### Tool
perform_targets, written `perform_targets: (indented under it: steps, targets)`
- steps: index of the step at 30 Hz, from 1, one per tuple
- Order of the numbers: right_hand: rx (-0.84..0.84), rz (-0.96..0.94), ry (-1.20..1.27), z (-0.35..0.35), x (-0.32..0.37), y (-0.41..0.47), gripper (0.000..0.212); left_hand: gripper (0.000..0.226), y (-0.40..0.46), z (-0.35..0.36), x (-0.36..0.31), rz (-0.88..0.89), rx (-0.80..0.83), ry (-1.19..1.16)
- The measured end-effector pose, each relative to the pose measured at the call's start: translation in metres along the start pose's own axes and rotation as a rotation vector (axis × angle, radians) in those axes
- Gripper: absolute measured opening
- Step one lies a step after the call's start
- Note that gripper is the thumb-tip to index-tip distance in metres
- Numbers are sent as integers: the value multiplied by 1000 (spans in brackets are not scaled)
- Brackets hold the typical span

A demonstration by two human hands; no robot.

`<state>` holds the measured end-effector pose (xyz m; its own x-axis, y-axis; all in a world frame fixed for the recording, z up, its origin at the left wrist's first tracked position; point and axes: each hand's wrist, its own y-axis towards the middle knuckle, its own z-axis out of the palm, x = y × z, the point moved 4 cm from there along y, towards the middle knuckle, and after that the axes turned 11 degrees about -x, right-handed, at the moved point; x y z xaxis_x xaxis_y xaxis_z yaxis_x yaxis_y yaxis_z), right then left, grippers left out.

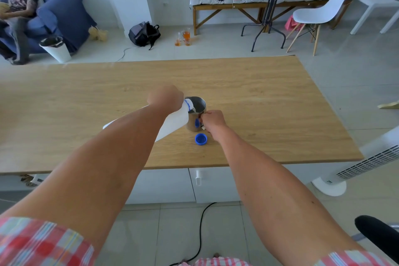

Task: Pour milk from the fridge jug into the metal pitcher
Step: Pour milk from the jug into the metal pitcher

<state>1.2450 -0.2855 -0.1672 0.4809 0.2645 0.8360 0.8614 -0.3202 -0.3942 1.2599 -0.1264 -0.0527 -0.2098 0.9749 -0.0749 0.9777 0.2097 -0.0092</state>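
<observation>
A white milk jug (pixel 176 122) is tipped steeply to the right, its blue-ringed mouth over the rim of the metal pitcher (pixel 196 114). My left hand (pixel 166 97) grips the jug near its top, and my forearm hides much of its body. White milk runs from the mouth into the pitcher. My right hand (pixel 212 120) is closed on the pitcher's handle at its right side. The pitcher stands upright on the wooden table (pixel 269 101). The jug's blue cap (pixel 201 139) lies open side up on the table just in front of the pitcher.
White drawers sit under the table's near edge, with a black cable on the floor. A white tower fan (pixel 356 166) stands at the right. Beyond the table are a white bin (pixel 56 48), a backpack, a round dark table, a white chair, and a person in a blue armchair.
</observation>
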Motion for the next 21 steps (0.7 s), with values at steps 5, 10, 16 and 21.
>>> perform_targets:
  steps: [5,10,16,21]
  targets:
    - [3,-5,0,1,0,1,31,32,1,0,0,5,-1,3]
    - [6,-15,11,1,0,1,29,31,0,0,0,4,4,-2]
    - [3,-29,11,2,1,2,27,34,1,0,1,3,-3,-5]
    - [2,-23,18,2,-1,3,28,34,1,0,1,2,2,0]
